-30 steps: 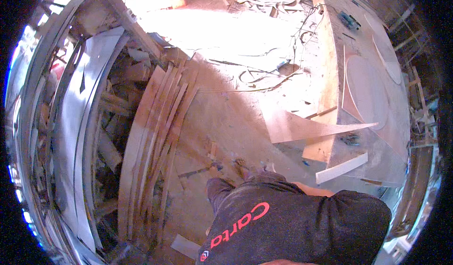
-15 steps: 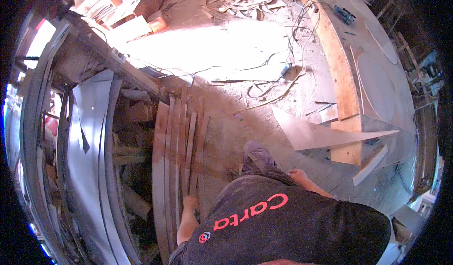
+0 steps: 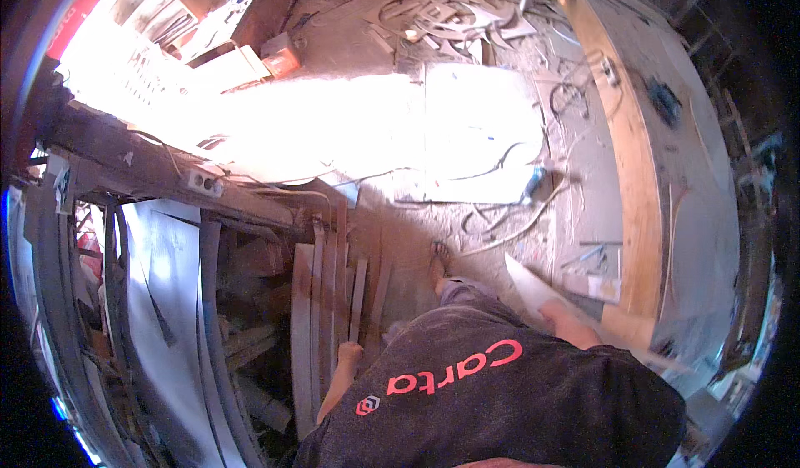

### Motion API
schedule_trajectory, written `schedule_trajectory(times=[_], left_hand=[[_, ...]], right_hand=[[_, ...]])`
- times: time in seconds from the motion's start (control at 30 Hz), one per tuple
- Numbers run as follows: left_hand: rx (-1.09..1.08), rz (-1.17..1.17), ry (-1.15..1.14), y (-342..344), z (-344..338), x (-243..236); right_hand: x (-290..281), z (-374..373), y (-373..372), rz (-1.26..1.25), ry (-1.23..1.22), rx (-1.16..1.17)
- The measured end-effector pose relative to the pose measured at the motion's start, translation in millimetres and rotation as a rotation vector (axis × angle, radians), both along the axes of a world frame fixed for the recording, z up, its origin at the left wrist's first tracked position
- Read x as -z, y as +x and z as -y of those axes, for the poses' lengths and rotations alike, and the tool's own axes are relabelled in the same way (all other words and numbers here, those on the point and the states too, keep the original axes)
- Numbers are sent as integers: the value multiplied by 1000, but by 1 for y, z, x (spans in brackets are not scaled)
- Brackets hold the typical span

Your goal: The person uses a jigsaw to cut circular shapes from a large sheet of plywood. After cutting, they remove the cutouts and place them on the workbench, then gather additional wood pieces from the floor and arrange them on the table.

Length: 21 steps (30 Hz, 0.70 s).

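My left hand (image 3: 349,353) hangs low beside several long, narrow wooden strips (image 3: 305,335) that stand at my left. Its fingers are too small and dim to make out, and I cannot tell whether it touches a strip. My right hand (image 3: 553,312) is out to my right, overlapping a pale, pointed sheet offcut (image 3: 525,283) in the picture. Blur hides its fingers, so contact with the offcut is unclear. One bare foot or sandal (image 3: 440,253) shows ahead of my dark shirt.
A workbench with a light wooden edge (image 3: 637,218) runs along the right, carrying a teal power tool (image 3: 664,101). Cables and another teal tool (image 3: 536,183) lie on the floor. Curved offcuts (image 3: 442,18) pile up far ahead. Shiny sheets (image 3: 167,276) lean at left below a socket strip (image 3: 205,183).
My view has shifted, and I have stepped forward with a foot now showing. My right hand has moved outward to the pale offcut; my left hand stays by the strips.
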<state>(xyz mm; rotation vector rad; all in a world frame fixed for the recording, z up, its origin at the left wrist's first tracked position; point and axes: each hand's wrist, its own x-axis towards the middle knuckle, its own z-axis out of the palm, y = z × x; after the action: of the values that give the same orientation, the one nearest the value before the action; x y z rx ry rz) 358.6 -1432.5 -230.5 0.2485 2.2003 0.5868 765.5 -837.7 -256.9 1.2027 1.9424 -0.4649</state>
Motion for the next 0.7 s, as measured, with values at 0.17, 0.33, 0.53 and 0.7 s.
schedule_trajectory(times=[0.17, 0.33, 0.53, 0.7], left_hand=[[-11, -24, -108, -37, 28, 14], [-322, 228, -90, -152, -84, -61], [-397, 225, -163, -313, -160, -78], [-430, 9, -73, -495, -231, -114]], right_hand=[[-67, -96, -392, -572, 83, -21], [-146, -142, -646, -975, 10, -59], [-137, -153, -767, -918, -42, -334], [-103, -199, -708, -503, -272, 264]])
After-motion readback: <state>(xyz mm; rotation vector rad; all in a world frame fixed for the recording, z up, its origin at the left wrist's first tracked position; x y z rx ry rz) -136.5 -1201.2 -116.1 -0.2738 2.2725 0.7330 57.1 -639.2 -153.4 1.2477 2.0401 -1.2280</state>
